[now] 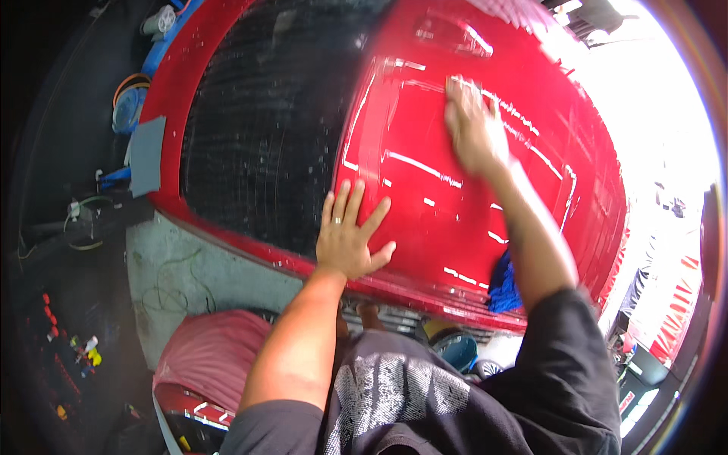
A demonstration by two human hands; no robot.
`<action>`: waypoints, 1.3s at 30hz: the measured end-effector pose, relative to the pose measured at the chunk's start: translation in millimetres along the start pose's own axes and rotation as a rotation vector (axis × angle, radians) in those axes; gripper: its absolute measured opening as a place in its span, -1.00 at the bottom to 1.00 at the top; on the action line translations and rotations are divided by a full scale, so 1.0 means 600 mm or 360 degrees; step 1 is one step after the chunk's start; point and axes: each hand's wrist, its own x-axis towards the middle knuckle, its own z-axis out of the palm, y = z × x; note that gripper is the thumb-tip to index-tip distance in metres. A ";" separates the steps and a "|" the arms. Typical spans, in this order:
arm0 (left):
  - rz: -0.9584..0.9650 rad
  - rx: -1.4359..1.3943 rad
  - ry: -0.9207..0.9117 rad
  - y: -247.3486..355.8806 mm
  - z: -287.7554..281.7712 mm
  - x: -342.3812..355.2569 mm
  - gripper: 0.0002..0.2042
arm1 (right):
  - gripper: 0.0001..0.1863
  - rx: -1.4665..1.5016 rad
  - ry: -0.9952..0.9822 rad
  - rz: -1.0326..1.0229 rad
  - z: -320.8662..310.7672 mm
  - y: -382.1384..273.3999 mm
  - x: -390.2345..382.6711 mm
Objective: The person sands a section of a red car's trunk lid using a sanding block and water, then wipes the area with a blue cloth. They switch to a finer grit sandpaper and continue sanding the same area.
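My left hand [351, 231] lies with fingers spread on the red car panel [413, 193], beside the edge of the dark, streaked glass [258, 136]. My right hand [476, 129] reaches farther up the glossy panel, its fingers close together against the surface and blurred. Anything under those fingers is too unclear to name. A dark blue cloth [503, 280] lies near the lower edge of the panel, partly behind my right forearm.
A grey sheet [146, 155] sits at the car's left edge, near a blue bucket [129, 110]. Below are a pink cloth-draped object [208, 341] and a bucket [455, 350]. Cords [178, 292] lie on the grey floor. The right side is brightly washed out.
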 end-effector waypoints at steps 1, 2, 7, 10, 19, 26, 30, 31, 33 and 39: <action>-0.0007 -0.0019 0.0013 0.000 0.002 -0.001 -0.11 | -0.35 0.0167 0.0102 -0.0029 0.013 0.025 0.046; 0.0002 -0.0011 0.0005 -0.001 0.004 -0.002 -0.09 | -0.34 0.0323 0.0237 -0.0079 0.020 0.031 0.058; 0.0003 0.0009 0.0015 -0.005 0.008 -0.003 -0.09 | -0.25 0.0155 -0.0045 -0.0562 0.016 -0.018 -0.262; -0.0007 0.0046 0.0031 -0.003 0.007 -0.005 -0.11 | -0.17 0.0147 -0.0646 -0.0389 -0.021 0.018 -0.522; 0.0023 0.0105 0.0188 -0.009 0.025 -0.014 -0.30 | -0.20 -0.0058 -0.0858 -0.0945 -0.056 -0.024 -0.412; -0.0408 -0.0323 0.0688 -0.004 0.005 -0.063 -0.40 | -0.23 0.0005 -0.0329 -0.1005 0.003 -0.103 -0.404; -0.1013 -0.0023 0.0318 -0.003 0.027 -0.110 -0.28 | -0.09 -0.0395 -0.1073 -0.0597 -0.089 0.067 -0.568; -0.0836 -0.0027 0.0561 -0.005 0.037 -0.118 -0.32 | -0.07 -0.0331 -0.1047 -0.0639 -0.092 0.069 -0.575; -0.0723 -0.0197 0.0862 -0.010 0.056 -0.130 -0.36 | -0.08 -0.0100 -0.0772 -0.0846 -0.058 0.012 -0.532; -0.0769 -0.0292 0.1145 -0.020 0.071 -0.139 -0.42 | -0.30 -0.0200 -0.0285 -0.1242 0.115 -0.259 -0.323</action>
